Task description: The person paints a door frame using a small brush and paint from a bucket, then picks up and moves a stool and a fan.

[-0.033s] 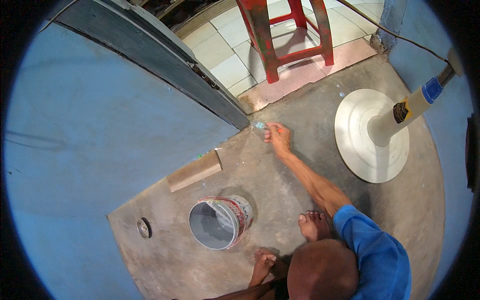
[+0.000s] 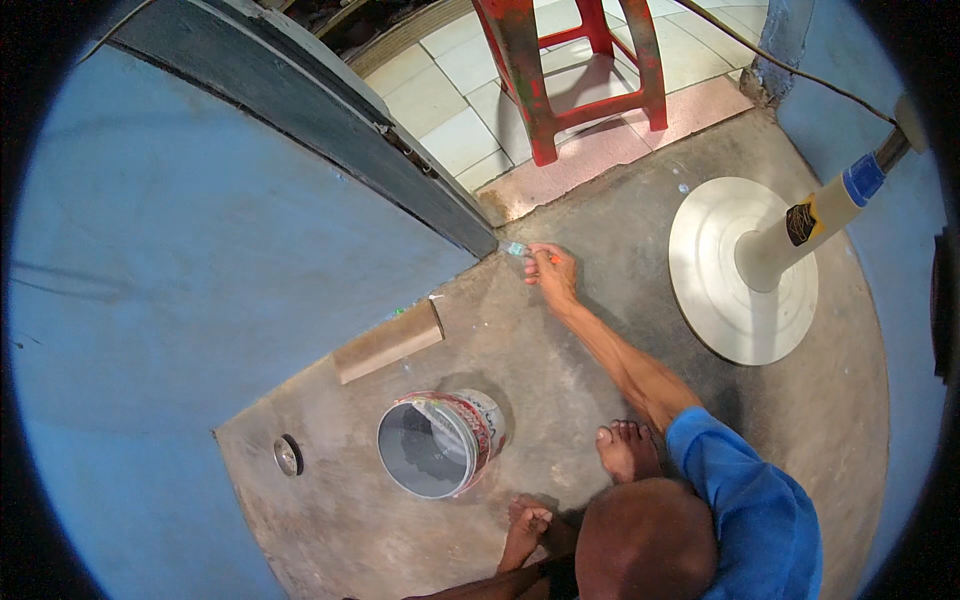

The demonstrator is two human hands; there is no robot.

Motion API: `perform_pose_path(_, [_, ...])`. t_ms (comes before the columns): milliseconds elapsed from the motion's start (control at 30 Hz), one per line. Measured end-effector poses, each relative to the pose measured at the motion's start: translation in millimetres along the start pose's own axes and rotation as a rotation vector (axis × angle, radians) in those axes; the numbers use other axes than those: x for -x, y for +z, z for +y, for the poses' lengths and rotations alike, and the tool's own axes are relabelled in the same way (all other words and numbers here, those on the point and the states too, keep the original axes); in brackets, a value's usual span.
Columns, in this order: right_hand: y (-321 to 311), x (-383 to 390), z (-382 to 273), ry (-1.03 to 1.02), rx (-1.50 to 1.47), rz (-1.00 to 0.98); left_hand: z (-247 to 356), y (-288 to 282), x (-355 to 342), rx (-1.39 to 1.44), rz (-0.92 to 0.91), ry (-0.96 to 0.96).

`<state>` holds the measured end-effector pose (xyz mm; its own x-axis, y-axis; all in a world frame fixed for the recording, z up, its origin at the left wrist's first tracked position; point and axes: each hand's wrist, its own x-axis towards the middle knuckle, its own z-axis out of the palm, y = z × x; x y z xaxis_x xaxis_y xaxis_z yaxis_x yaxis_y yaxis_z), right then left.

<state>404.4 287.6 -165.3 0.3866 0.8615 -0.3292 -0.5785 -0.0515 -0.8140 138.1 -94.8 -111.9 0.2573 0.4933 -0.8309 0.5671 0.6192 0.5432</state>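
Right hand (image 2: 553, 272): bare, fingers curled closed around a small brush-like tool, palm side hidden.
Left hand: out of view, so I cannot tell whether it is open or holding anything.
Brush-like tool (image 2: 516, 248): in the right hand, a bit of orange handle showing between the fingers, its pale bluish-green end pointing left; whether the tip touches anything is too small to tell.
Door frame (image 2: 465, 228): dark grey, its foot just beyond the tool's tip, left of the hand.
Concrete floor (image 2: 560, 370): beneath the hand, grey-brown and worn.
Pink sill (image 2: 575, 178): beyond the hand, along the doorway.
Red stool (image 2: 652, 90): beyond the hand, paint-worn legs, the nearest at the sill.
White round base (image 2: 715, 325): right of the hand, with a thick post slanting away to the right.
Brown strip (image 2: 390, 342): left of the hand and nearer the body, lying along the wall's foot.
Right foot (image 2: 628, 450): bare, between the hand and the body.
Bucket (image 2: 490, 420): upright, open, grey inside, left of the hand and nearer the body.
Round metal piece (image 2: 288, 455): well left of the hand, past the bucket.
Blue wall (image 2: 200, 250): filling the far left.
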Motion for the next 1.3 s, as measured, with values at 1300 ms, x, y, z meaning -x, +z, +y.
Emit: perform_pose_path(1300, [230,145,-379,-1.716,1.056,-0.647,-77,1,-53,-0.502,0.532,0.759])
